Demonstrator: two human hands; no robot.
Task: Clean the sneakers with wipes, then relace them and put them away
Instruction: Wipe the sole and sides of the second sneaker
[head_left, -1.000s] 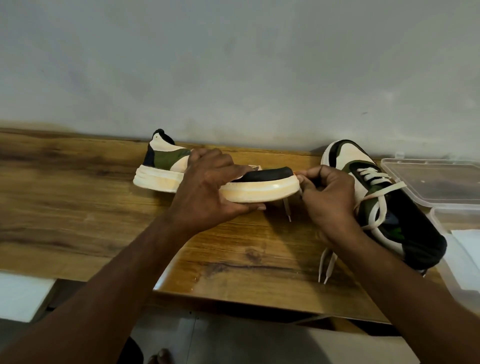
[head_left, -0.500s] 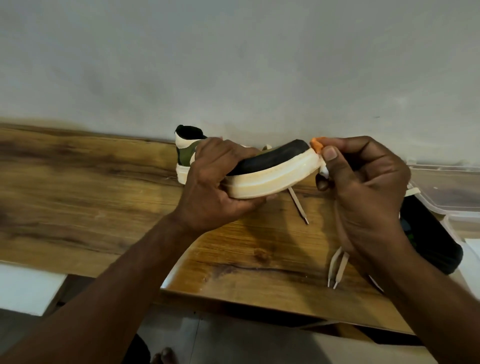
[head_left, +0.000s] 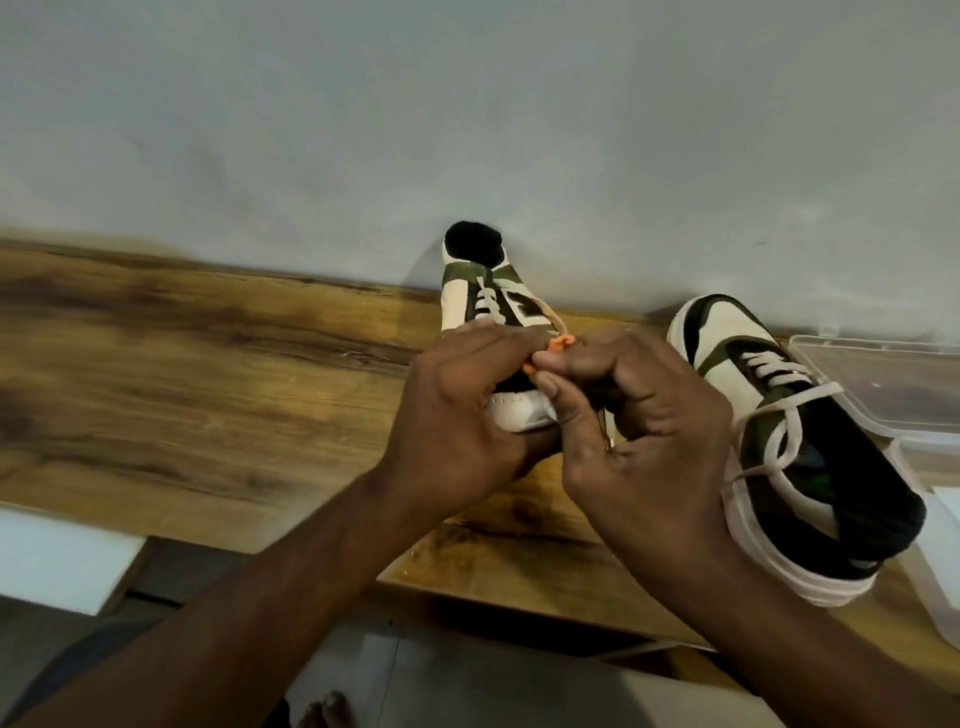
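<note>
Two hands on the cream, green and black sneaker (head_left: 480, 306), toe toward me above the wooden counter (head_left: 208, 364): left hand (head_left: 457, 415) fingers curled round the toe, right hand (head_left: 639, 431) pinching a small orange piece (head_left: 561, 344), so I should brace firmly and work gently.

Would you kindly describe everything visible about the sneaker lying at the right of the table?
The right-hand sneaker is a low-top in cream, olive green and black with a thick off-white sole, seemingly leather-like panels. Cream laces cross its upper eyelets, and loose ends trail over the dark front part. It lies tilted on the wooden table, heel toward the wall, toe toward the camera, partly resting against a clear plastic container. The right hand overlaps it in view; contact cannot be told.
</note>
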